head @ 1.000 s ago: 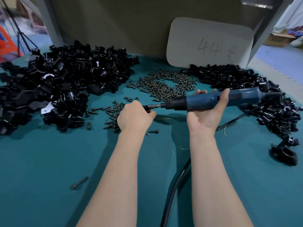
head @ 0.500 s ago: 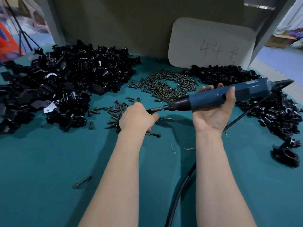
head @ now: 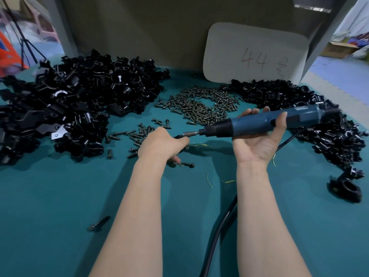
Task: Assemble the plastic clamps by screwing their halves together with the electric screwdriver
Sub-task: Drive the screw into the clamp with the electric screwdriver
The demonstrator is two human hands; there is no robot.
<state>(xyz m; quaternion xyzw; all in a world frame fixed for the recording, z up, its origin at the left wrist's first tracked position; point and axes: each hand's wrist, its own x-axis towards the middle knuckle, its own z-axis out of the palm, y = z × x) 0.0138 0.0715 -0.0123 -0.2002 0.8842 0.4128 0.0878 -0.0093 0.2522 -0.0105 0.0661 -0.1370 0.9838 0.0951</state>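
A person works at a green-topped bench (head: pixel 60 196) with both bare forearms stretched over its middle. The right hand (head: pixel 257 144) lies palm up, fingers and thumb wrapped round the blue body of the electric screwdriver (head: pixel 259 123), which is held nearly level above the bench with its metal bit pointing towards the left hand (head: pixel 163 142). That hand is knuckles up, its fingers curled tight round a small black piece (head: pixel 178 136) at the tip of the bit. The hand hides most of the piece, and whether it is a clamp half cannot be told.

A large heap of black plastic clamp halves (head: pixel 75 100) fills the far left corner of the bench, and a second heap (head: pixel 299 102) runs along the right edge behind the screwdriver. Between the two, towards the far edge, lies a spread of dark screws (head: pixel 201 104), with a looser scatter (head: pixel 139 132) just beyond the left hand. One screw (head: pixel 187 164) rests beside the left wrist and another (head: pixel 98 223) lies alone near the left forearm. A single black ring-shaped clamp (head: pixel 345 186) sits by itself at the right edge. The tool's black cable (head: pixel 219 226) trails between the forearms to the near edge. A pale card (head: pixel 255 54) marked "44" leans against the wall at the far edge.
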